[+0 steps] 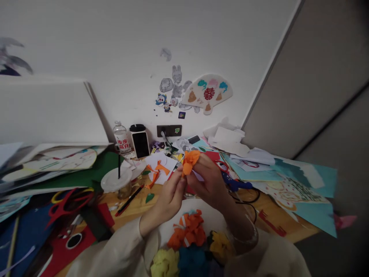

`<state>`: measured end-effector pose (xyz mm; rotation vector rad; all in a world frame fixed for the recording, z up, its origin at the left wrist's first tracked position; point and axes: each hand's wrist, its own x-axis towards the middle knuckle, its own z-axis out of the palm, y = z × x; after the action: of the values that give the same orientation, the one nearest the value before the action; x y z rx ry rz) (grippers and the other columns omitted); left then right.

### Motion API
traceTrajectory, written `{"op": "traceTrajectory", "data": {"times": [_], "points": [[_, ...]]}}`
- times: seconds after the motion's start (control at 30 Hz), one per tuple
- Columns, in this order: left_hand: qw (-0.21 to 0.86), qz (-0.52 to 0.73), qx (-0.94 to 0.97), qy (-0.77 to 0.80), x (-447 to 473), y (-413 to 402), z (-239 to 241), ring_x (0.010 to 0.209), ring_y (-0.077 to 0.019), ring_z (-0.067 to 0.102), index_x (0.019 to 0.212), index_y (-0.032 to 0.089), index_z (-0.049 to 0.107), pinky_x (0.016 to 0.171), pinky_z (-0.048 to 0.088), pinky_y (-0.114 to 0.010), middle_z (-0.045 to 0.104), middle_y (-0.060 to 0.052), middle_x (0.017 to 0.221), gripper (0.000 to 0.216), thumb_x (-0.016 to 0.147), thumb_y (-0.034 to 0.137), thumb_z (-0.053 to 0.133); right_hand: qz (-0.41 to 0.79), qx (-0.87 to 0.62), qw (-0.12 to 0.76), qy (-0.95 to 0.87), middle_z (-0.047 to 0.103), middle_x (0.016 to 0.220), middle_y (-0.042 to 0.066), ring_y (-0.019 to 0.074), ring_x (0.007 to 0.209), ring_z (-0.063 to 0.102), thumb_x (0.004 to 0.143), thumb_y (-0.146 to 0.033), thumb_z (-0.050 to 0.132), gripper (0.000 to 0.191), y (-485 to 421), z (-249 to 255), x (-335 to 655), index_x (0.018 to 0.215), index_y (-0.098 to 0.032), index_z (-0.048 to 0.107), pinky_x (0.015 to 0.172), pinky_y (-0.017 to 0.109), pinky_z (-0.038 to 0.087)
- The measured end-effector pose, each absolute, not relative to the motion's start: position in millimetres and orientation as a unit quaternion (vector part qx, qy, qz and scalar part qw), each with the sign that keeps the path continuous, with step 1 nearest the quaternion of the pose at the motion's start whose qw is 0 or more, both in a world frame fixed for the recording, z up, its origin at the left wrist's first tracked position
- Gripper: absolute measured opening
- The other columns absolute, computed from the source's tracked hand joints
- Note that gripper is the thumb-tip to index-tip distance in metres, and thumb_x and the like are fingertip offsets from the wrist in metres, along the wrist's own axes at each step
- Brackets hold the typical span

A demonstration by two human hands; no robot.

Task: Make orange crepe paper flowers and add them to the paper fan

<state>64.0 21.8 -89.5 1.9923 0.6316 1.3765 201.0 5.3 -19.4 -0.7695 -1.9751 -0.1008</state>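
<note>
While a crumpled bit of orange paper [190, 162] sits up above the table, the left hand [169, 202] and right hand [209, 181] pinch it between their fingertips, pressed close together. Right below is a heap of scrunched orange, yellow and blue paper [187, 234]. Orange paper strips [155, 174] lie on a white sheet [164, 163], and red scissors [221, 166] lie just past the right hand.
</note>
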Motion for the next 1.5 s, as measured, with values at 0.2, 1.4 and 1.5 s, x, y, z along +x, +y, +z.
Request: {"op": "traceTrajectory", "data": {"times": [0.2,1.4,1.5], "points": [[0.331,0.526,0.757,0.200,61.0,24.0,-88.8,0.052,-0.0092,0.035,0.104,0.018,0.049,0.048,0.036,-0.021,0.039,0.004,0.064,0.028,0.097,0.037,0.031,-0.009,-0.296,0.493,-0.818,0.061,0.082,0.007,0.0189,0.082,0.054,0.090,-0.018,0.042,0.021,3.2,-16.1,202.9,0.078,-0.018,0.060,0.075,0.034,0.044],[0.009,0.537,0.841,0.063,58.6,30.0,-86.2,0.051,-0.0146,0.051,0.097,0.018,0.049,0.048,0.039,-0.026,0.057,-0.001,0.063,0.019,0.092,0.022,0.031,0.415,-0.276,0.563,-0.659,0.061,0.064,0.000,0.0121,0.060,0.057,0.078,-0.018,0.059,0.012,-26.0,-6.6,219.6,0.066,-0.018,0.060,0.054,0.024,0.048],[0.028,0.543,0.838,0.058,57.9,27.9,-82.0,0.052,-0.0139,0.050,0.097,0.019,0.048,0.049,0.039,-0.026,0.056,-0.001,0.064,0.019,0.093,0.024,0.030,0.417,-0.289,0.547,-0.666,0.062,0.064,0.000,0.0119,0.060,0.058,0.079,-0.019,0.058,0.011,-26.5,-5.0,220.5,0.069,-0.018,0.060,0.054,0.023,0.049]]}}
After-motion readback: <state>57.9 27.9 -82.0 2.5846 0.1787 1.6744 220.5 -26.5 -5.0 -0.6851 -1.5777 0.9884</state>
